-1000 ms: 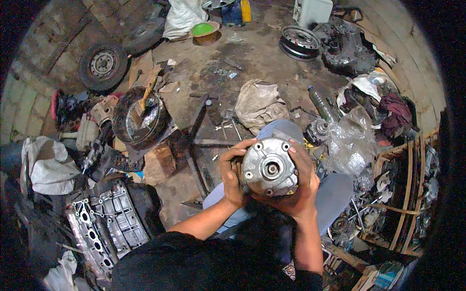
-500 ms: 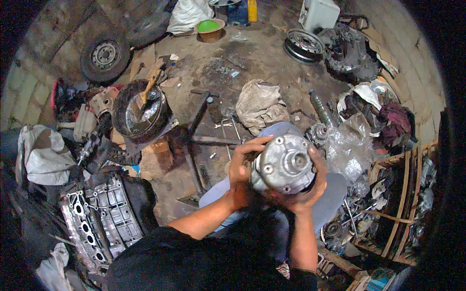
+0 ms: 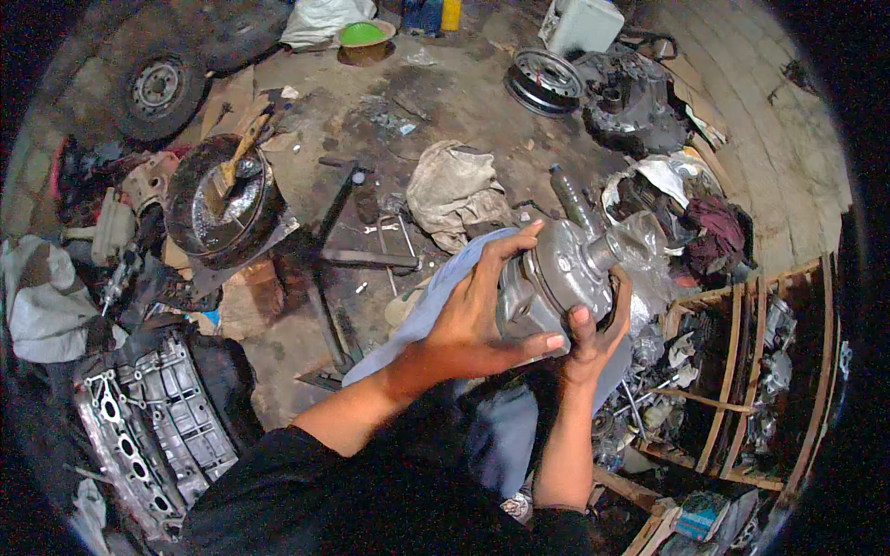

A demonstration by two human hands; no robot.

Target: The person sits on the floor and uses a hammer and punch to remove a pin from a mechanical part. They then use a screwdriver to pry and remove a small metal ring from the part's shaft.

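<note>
A round silvery metal housing (image 3: 562,269) with a short shaft hub sticking out is held up in front of me, above my knees. Its hub now points to the upper right. My left hand (image 3: 475,310) grips the left side, its fingers over the top and its thumb along the lower edge. On the near right side, my right hand (image 3: 596,338) is wrapped round the housing, thumb against its face. The far underside is hidden behind the part and my hands. Just beyond lies a crumpled beige cloth (image 3: 454,190).
At left are an engine block (image 3: 190,408) and a round black pan (image 3: 236,236) with a brush (image 3: 232,167). A metal stand (image 3: 324,250) stands in the middle. Wooden racks (image 3: 718,380) of metal parts are at right. A bare wheel rim (image 3: 545,83) lies farther off.
The housing has been tilted and turned, so its hub points right instead of up at me. My left thumb now shows along its lower edge. The whole view has shifted.
</note>
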